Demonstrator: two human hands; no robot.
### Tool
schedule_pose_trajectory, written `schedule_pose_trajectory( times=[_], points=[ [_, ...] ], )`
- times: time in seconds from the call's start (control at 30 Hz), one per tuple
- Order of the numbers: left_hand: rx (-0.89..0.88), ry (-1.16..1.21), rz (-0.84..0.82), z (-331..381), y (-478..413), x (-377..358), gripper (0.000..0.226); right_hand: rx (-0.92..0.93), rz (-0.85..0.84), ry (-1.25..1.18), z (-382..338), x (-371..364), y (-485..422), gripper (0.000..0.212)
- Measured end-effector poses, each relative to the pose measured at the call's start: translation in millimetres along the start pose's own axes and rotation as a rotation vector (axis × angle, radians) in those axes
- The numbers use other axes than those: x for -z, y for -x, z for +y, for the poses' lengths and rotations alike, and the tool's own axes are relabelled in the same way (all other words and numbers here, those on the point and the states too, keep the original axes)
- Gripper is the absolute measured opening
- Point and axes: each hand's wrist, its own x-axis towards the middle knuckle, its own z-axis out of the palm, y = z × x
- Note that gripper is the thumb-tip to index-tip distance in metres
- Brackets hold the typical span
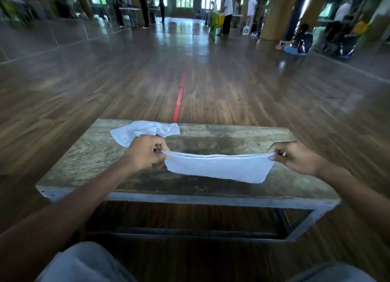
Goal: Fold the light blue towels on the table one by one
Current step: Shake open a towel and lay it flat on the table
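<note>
A light blue towel (pixel 219 167), doubled over lengthwise, hangs stretched between my two hands just above the wooden table (pixel 88 155). My left hand (pixel 145 153) pinches its left top corner and my right hand (pixel 295 156) pinches its right top corner. The towel's lower edge droops toward the tabletop near the front. A second light blue towel (pixel 145 130) lies crumpled at the table's far left edge, partly hidden behind my left hand.
The low table has a metal frame (pixel 211 201) and stands on a wooden floor with a red tape line (pixel 179 100) running away from it. Several people stand or sit far off in the hall. My knees (pixel 84 265) are below the table's near edge.
</note>
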Motion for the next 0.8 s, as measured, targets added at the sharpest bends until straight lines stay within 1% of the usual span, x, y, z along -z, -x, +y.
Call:
schedule_pose_trajectory(
  times=[0.1,0.17,0.23,0.33,0.37,0.47,0.5,0.53,0.6,0.63,0.67,0.7,0.73,0.77,0.8],
  points=[
    [0.101,0.211,-0.114,29,-35,48,0.015,-0.025,0.043,-0.019,-16,62,-19,0.001],
    [0.113,0.288,-0.113,48,-54,76,0.017,-0.012,0.074,-0.077,-29,100,-28,0.003],
    [0.111,0.352,-0.076,67,-70,99,0.013,-0.011,0.086,-0.123,-40,136,-33,0.004],
    [0.079,0.332,-0.035,94,-85,131,0.012,-0.071,-0.005,-0.143,-54,181,-32,0.009],
    [0.066,0.315,-0.031,100,-87,140,0.012,-0.086,-0.004,-0.141,-57,193,-32,0.009],
    [0.015,0.290,-0.004,110,-90,163,0.005,-0.060,0.104,-0.140,-63,216,-34,0.009],
    [-0.007,0.278,-0.009,114,-89,168,0.002,-0.056,0.092,-0.119,-66,222,-32,0.009],
    [-0.040,0.265,-0.025,119,-86,173,0.002,-0.064,0.034,-0.102,-69,226,-30,0.010],
    [-0.094,0.249,-0.065,125,-81,179,0.009,-0.121,-0.150,-0.097,-77,232,-22,0.011],
    [-0.104,0.248,-0.089,125,-79,181,0.014,-0.136,-0.198,-0.102,-79,232,-19,0.011],
    [-0.112,0.249,-0.107,124,-77,184,0.022,-0.127,-0.187,-0.110,-79,232,-17,0.012],
    [-0.116,0.242,-0.115,122,-77,185,0.028,-0.100,-0.116,-0.120,-79,230,-17,0.012],
    [-0.119,0.230,-0.101,119,-77,186,0.030,-0.063,0.003,-0.141,-78,227,-18,0.012],
    [-0.117,0.220,-0.071,116,-77,185,0.026,-0.020,0.112,-0.165,-79,225,-18,0.011],
    [-0.118,0.219,-0.034,116,-77,184,0.019,0.008,0.164,-0.181,-80,222,-19,0.010]
  ],
)
